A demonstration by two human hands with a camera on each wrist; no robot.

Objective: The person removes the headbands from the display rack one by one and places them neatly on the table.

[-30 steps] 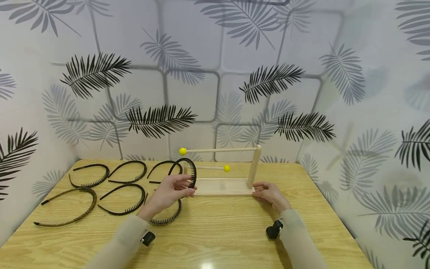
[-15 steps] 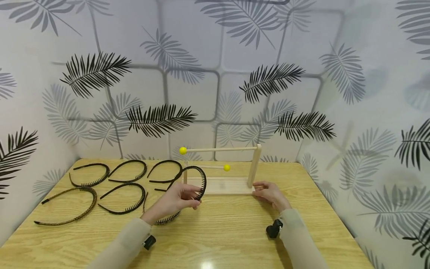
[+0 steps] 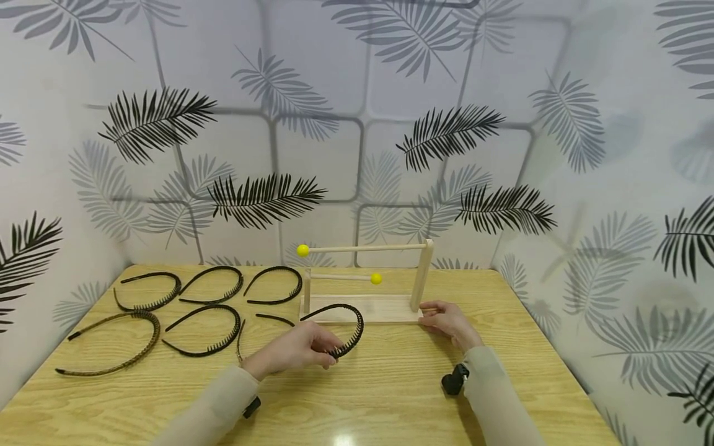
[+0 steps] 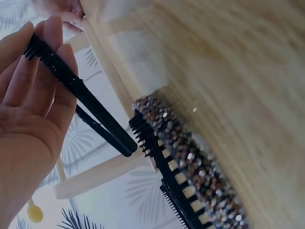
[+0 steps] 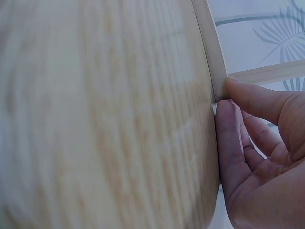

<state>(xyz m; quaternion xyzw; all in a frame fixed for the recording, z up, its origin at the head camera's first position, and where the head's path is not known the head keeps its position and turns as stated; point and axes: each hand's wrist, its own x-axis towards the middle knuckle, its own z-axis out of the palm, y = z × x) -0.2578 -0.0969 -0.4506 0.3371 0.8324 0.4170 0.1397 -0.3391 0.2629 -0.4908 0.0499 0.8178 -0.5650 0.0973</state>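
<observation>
A black toothed headband (image 3: 361, 323) is pinched between the thumb and fingers of my left hand (image 3: 298, 348), just in front of the wooden stand. Its curve points right; in the left wrist view the fingertips hold this headband (image 4: 71, 83) near the middle of its arc. My right hand (image 3: 450, 322) grips the right end of the stand's flat base (image 3: 385, 310), thumb on top, fingers against the end. The stand (image 3: 422, 279) has a tall right post and a short left post, each bearing a rod tipped with a yellow ball. A stone-studded headband (image 4: 183, 152) lies beneath my left hand, partly hidden.
Several more headbands lie in two rows on the left of the wooden table (image 3: 390, 402), among them a brown one (image 3: 154, 337) and a black one (image 3: 238, 331). A leaf-patterned backdrop (image 3: 357, 155) stands close behind the stand.
My left hand has moved right and nearer the front of the table, carrying the black headband lower and away from the rod ends. My right hand has stayed on the base.
</observation>
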